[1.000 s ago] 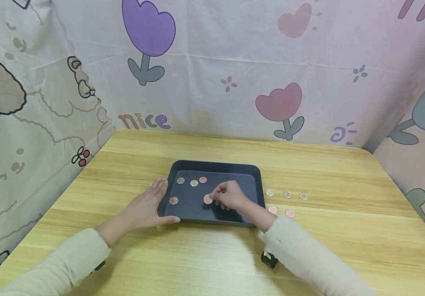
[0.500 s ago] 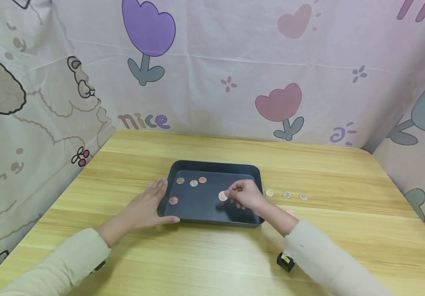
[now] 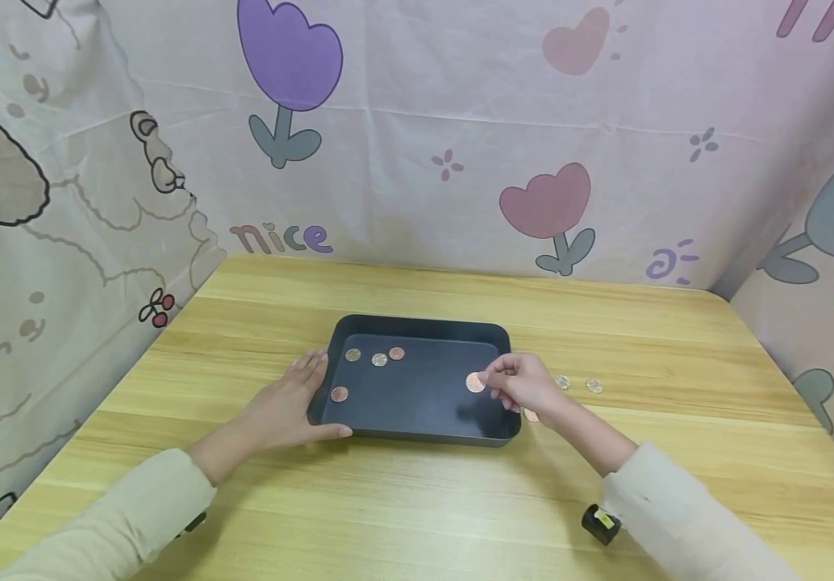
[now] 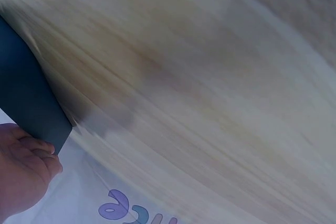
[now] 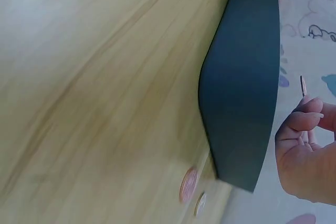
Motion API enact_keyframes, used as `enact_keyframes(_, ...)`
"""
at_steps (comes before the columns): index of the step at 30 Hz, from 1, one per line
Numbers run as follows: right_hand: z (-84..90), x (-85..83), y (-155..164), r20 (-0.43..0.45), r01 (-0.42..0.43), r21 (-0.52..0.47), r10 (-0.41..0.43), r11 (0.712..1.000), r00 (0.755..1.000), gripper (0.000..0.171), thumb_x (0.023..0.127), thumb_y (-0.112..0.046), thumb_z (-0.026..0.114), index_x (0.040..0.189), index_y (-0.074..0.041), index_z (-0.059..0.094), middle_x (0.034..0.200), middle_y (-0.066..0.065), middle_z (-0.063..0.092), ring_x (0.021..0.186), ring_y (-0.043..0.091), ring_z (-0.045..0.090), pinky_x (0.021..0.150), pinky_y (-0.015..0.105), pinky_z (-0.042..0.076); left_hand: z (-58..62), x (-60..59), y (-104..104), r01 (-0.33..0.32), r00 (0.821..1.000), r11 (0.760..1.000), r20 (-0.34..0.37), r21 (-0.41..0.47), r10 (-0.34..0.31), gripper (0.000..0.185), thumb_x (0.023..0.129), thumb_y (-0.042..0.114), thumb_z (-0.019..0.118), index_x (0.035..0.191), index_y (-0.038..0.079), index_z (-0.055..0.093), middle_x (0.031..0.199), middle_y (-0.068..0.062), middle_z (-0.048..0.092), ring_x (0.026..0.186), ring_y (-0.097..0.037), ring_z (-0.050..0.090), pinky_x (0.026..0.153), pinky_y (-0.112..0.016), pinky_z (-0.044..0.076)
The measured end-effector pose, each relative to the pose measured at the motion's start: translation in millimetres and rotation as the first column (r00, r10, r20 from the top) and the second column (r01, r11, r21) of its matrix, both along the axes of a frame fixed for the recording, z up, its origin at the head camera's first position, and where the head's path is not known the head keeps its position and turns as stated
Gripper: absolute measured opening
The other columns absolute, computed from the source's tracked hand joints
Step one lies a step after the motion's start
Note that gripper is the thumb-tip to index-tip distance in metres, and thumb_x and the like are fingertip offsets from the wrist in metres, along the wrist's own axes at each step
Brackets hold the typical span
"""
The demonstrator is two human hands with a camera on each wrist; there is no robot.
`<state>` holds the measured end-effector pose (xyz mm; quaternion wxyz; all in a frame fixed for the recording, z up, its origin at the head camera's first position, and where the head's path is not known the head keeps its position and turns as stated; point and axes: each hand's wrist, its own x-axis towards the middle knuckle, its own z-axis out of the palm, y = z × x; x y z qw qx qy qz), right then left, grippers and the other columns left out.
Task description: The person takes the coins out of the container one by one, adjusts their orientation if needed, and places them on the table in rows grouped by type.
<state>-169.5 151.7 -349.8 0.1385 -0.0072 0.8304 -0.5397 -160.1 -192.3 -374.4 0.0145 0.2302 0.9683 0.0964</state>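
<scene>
A dark rectangular baking tray (image 3: 417, 436) sits on the table. Against its left side rests my left hand (image 3: 279, 407), fingers stretched along the wall and thumb at the front rim; the left wrist view has this hand (image 4: 26, 169) at the tray corner. With thumb and forefinger my right hand (image 3: 526, 383) pinches a copper coin (image 3: 475, 382), raised over the tray's right end. That held coin (image 5: 303, 85) shows nearly edge-on in the right wrist view. Inside the tray lie two silvery coins (image 3: 379, 360) and two copper ones (image 3: 339, 394), toward the left.
Right of the tray, silvery coins (image 3: 594, 386) lie on the wooden table (image 3: 417, 516), with a copper coin (image 3: 531, 415) partly hidden under my right hand. A patterned cloth (image 3: 402, 161) hangs behind and at both sides of the table.
My right hand has moved right across the tray with the copper coin, from the middle to the right end, covering some table coins. The left hand has stayed in place.
</scene>
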Motion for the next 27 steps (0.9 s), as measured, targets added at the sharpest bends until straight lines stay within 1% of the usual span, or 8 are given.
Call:
enact_keyframes(4,0.7,2.5,14,0.016,-0.005,-0.020,0.006,1.000,1.000,0.015,0.088,-0.009,0.057,0.089,0.006,0.059,0.060,-0.002,0.051,0.045,0.006,0.042,0.040,0.019,0.035,-0.6,0.0,0,-0.001,1.000,1.000,0.002,0.004,0.001,0.112,0.071,0.070,0.059,0.141,-0.012,0.026,0.149,-0.027,0.024,0.139,-0.043,0.022,0.111,-0.052,0.028)
enact_keyframes(7,1.1,4.0,25,0.018,-0.002,-0.033,0.002,0.999,1.000,0.017,0.088,-0.009,0.057,0.090,0.007,0.058,0.061,-0.001,0.050,0.044,0.006,0.041,0.040,0.019,0.035,-0.7,-0.1,-1,0.002,1.000,1.000,0.001,0.006,-0.002,0.112,0.071,0.071,0.059,0.141,-0.012,0.026,0.149,-0.027,0.024,0.138,-0.043,0.022,0.111,-0.052,0.028)
enact_keyframes(10,1.2,5.0,35,0.009,0.004,-0.018,-0.004,1.000,1.000,0.019,0.089,-0.011,0.057,0.091,0.008,0.058,0.062,-0.001,0.051,0.046,0.004,0.042,0.042,0.017,0.037,-0.5,0.3,-2,-0.005,1.000,1.000,0.006,0.010,0.005,0.113,0.071,0.071,0.059,0.141,-0.011,0.026,0.149,-0.027,0.024,0.138,-0.043,0.021,0.111,-0.053,0.028)
enact_keyframes(14,-0.9,7.1,50,0.004,0.005,0.020,-0.005,1.000,1.000,0.021,0.090,-0.013,0.056,0.093,0.007,0.058,0.063,-0.002,0.051,0.047,0.004,0.043,0.042,0.017,0.038,0.4,0.6,-3,-0.017,1.000,1.000,0.013,0.016,0.017,0.113,0.071,0.070,0.060,0.141,-0.011,0.026,0.150,-0.027,0.023,0.138,-0.044,0.021,0.110,-0.054,0.030)
enact_keyframes(19,-5.6,12.5,69,0.026,0.012,0.001,-0.012,1.000,1.000,0.021,0.091,-0.012,0.054,0.094,0.008,0.056,0.062,-0.004,0.049,0.047,0.004,0.043,0.042,0.017,0.037,1.0,-0.1,-3,-0.014,1.000,1.000,0.017,0.015,0.013,0.113,0.071,0.070,0.060,0.141,-0.011,0.025,0.149,-0.027,0.023,0.139,-0.043,0.020,0.110,-0.053,0.028)
enact_keyframes(22,-8.2,16.6,80,0.037,0.027,0.002,-0.027,1.000,0.999,0.019,0.092,-0.012,0.053,0.093,0.006,0.056,0.060,-0.004,0.049,0.047,0.004,0.043,0.043,0.016,0.036,0.3,-0.6,-3,-0.013,1.000,1.000,0.024,0.018,0.012,0.113,0.071,0.070,0.060,0.141,-0.011,0.025,0.149,-0.027,0.023,0.139,-0.043,0.020,0.111,-0.053,0.027)
enact_keyframes(27,-13.1,22.5,98,0.035,0.031,0.058,-0.033,0.998,0.999,0.018,0.092,-0.014,0.054,0.090,0.003,0.057,0.062,-0.005,0.051,0.049,0.003,0.043,0.043,0.015,0.037,-1.6,-1.3,-3,-0.011,1.000,1.000,0.024,0.017,0.011,0.114,0.071,0.071,0.059,0.141,-0.011,0.025,0.150,-0.027,0.022,0.139,-0.042,0.020,0.112,-0.052,0.027)
